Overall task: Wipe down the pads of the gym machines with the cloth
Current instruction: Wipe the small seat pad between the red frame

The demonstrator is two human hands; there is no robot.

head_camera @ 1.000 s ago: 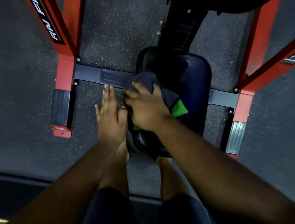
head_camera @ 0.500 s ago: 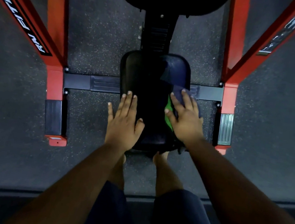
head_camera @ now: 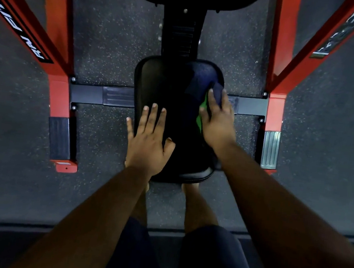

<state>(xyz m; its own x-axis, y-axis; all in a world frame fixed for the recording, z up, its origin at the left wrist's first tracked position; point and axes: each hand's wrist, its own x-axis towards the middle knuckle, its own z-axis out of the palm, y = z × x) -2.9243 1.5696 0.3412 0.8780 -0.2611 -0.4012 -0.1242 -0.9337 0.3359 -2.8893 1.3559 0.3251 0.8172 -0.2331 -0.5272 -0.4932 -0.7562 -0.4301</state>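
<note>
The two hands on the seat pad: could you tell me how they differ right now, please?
The left hand lies flat and bare on the seat pad, fingers straight and spread; the right hand presses a dark cloth with a green patch. The left hand sits on the pad's left side, the right hand at its right edge. Both rest on the same pad.

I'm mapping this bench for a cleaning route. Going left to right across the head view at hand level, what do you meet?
Left red frame post → left hand, flat on the black seat pad → dark cloth with green edge under the right hand → right red frame post.
</note>
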